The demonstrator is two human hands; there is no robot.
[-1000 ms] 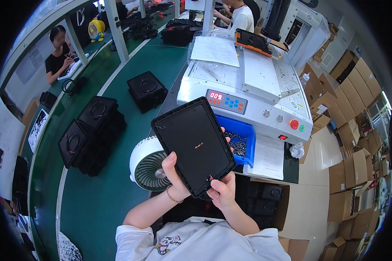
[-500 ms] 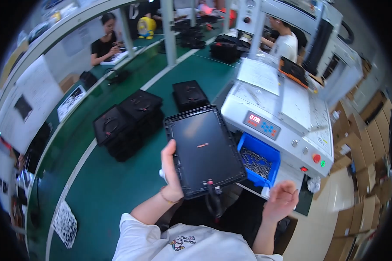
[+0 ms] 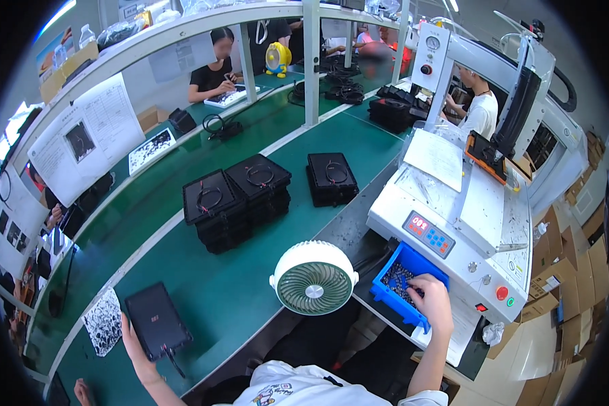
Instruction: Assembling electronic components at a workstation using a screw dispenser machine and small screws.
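My left hand [image 3: 134,346] is at the lower left, its fingers stretched along the left edge of a flat black rectangular case [image 3: 157,314]. The case appears to rest on the green table, with a short dark cable [image 3: 174,363] coming from its near end. My right hand [image 3: 429,299] reaches into a blue bin [image 3: 386,298] of small dark metal pieces [image 3: 398,279] that look like screws. Its fingertips are pinched together among them; whatever is between them is too small to make out.
A white round fan [image 3: 314,277] stands at the table's near edge. Stacked black cases [image 3: 240,196] and a smaller stack [image 3: 331,179] sit behind it. A white machine [image 3: 419,203] stands above the bin. A speckled sheet [image 3: 103,323] lies left; another person's hand [image 3: 81,391] shows below it.
My left hand has moved the black case from in front of me to the lower left, and its fingers are now straight. My right hand has gone into the blue bin. The fan has come into view.
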